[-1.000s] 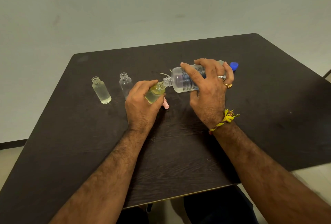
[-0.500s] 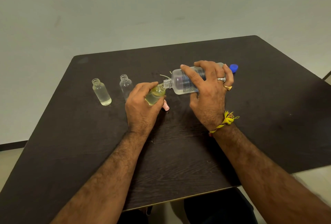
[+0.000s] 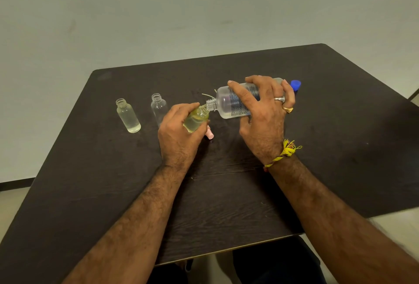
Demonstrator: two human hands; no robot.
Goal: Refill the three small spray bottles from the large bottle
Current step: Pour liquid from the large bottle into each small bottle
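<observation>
My right hand (image 3: 264, 120) grips the large clear bottle (image 3: 229, 104), tipped on its side with its open neck pointing left. The neck meets the mouth of a small bottle (image 3: 196, 118) holding yellowish liquid, which my left hand (image 3: 179, 135) holds tilted above the dark table (image 3: 90, 181). Two more small open bottles stand upright to the left: one with clear liquid (image 3: 128, 116), another (image 3: 158, 108) partly hidden behind my left hand.
A blue cap (image 3: 295, 84) lies behind the large bottle's base. A pink spray cap (image 3: 209, 135) lies under my left hand, and thin dip tubes (image 3: 207, 95) show behind the bottle necks. The table's front edge is near my body.
Both hands and the two joined bottles stay almost still. The view has shifted a little.
</observation>
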